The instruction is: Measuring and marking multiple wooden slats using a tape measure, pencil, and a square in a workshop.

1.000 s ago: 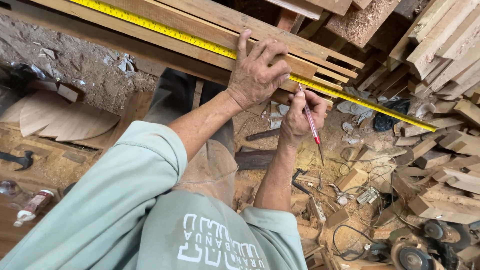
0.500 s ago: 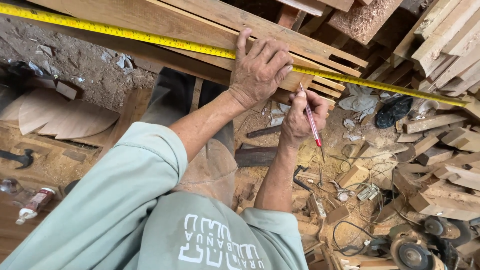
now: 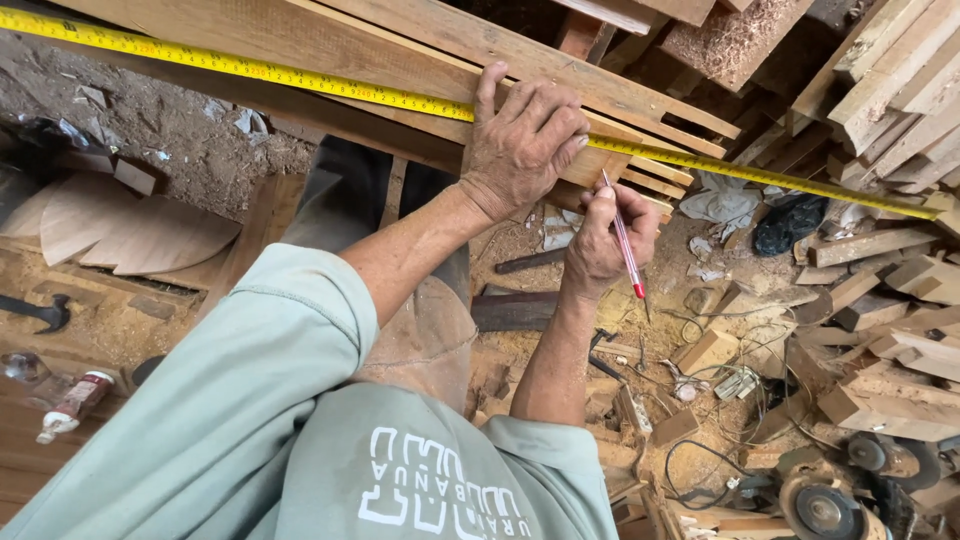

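My left hand [image 3: 525,140] lies flat on a yellow tape measure [image 3: 250,70] and pins it to a stack of long wooden planks [image 3: 350,35]. The tape runs diagonally from the upper left to the right edge, past the planks' ends. Just below it, my right hand [image 3: 600,240] grips a red pen [image 3: 626,255], whose upper tip touches the plank edge beside the tape, right next to my left fingers.
Sawdust covers the ground. Wooden offcuts [image 3: 900,380] pile up on the right, with a round power tool [image 3: 820,505] and cables [image 3: 700,470] below them. Curved wooden pieces [image 3: 140,235], a hammer [image 3: 40,312] and a small bottle [image 3: 70,405] lie at the left.
The tape's right end has swung upward and now lies flatter across the planks. My left hand stays pressed on it, and the pen tip has stayed at the plank edge.
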